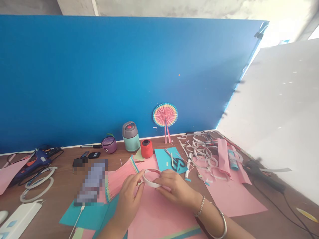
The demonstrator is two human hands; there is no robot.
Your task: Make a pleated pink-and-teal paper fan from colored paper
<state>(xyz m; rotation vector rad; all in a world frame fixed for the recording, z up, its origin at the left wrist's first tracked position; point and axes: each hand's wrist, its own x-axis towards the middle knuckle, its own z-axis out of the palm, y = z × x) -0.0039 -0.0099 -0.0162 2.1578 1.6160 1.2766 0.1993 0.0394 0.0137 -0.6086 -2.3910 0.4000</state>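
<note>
A thin ring of white tape (150, 183), a roll with a reddish inner edge, is held up between my hands over the pink paper (161, 212). My left hand (130, 192) has thumb and forefinger closed at the ring's left side, where a small bit seems to stick out. On the right side, the fingers of my right hand (175, 187) are closed around the rim. Pleated pink paper with coloured edging (122, 181) lies beyond my left hand. Dark-handled scissors (178, 162) rest on a blue sheet (160, 156) past my right hand.
A paper rosette fan (165, 115) leans on the blue partition (99, 73). Red thread (147, 148), a teal flask (131, 137) and a purple cup (109, 144) stand along the back. Curled strips (201, 154) lie right; a glue gun (40, 159), power strip (21, 220) and blurred phone (91, 182) left.
</note>
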